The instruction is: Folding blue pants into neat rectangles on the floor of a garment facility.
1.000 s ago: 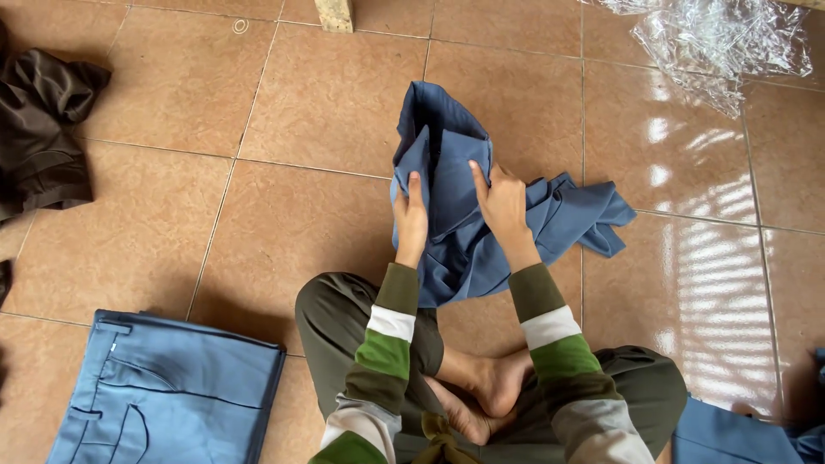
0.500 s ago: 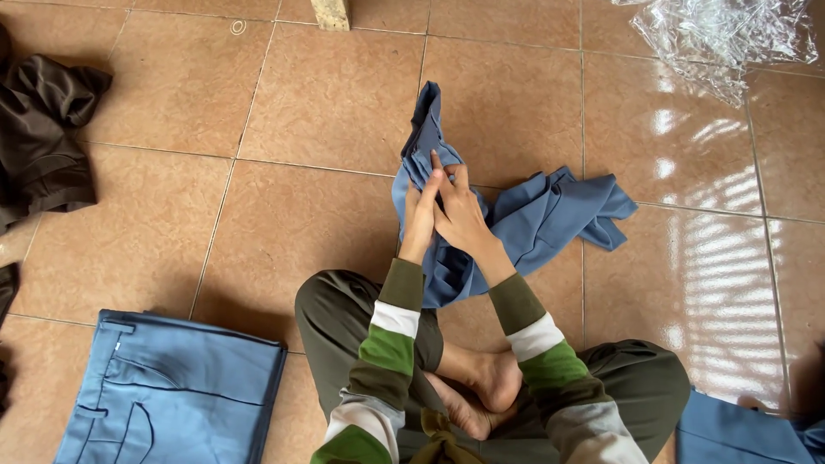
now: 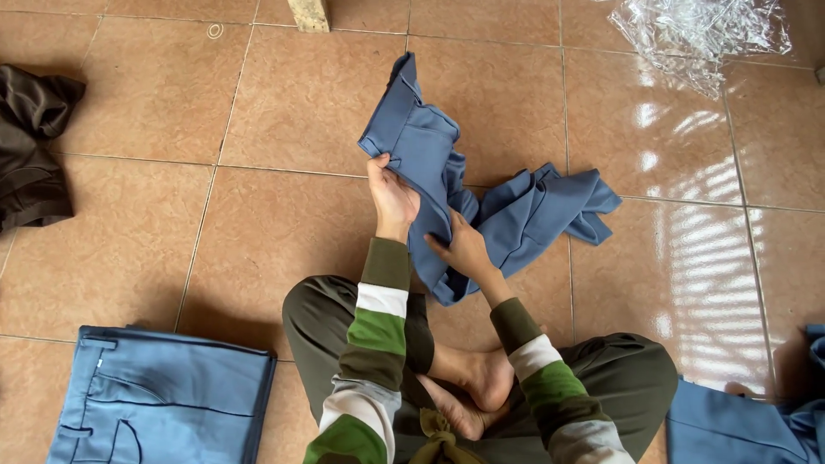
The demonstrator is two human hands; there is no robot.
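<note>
Person sits cross-legged on the tiled floor [image 3: 258, 112], bare feet tucked in, striped green/white/olive sleeves.

Left hand [image 3: 393, 196]: fingers pinching the near-left corner of the blue trousers [image 3: 481, 206], thumb on top of the fabric, the rest curled under the edge. That end of the garment is lifted off the floor and folded over flat.

Right hand [image 3: 464, 249]: fingers pressed together, palm laid flat on the cloth just beside and below the left hand. Can't tell whether it grips anything underneath.

The blue trousers sit mid-floor, directly in front of the knees. The upper part runs up and away toward the floor's far edge; the rest is bunched in a crumpled heap to the right, touching the tiles.

Around it:
- folded blue trousers [image 3: 163, 399], flat, pocket stitching up, near-left corner of the floor, just beside the left knee
- another blue garment [image 3: 748, 425] at the near-right corner, partly cut off by the frame
- dark brown garment [image 3: 34, 146], crumpled, at the left edge
- crinkled clear plastic bag [image 3: 700, 34] at the far-right corner
- wooden leg or post [image 3: 308, 13] at the far edge, only the base visible
</note>
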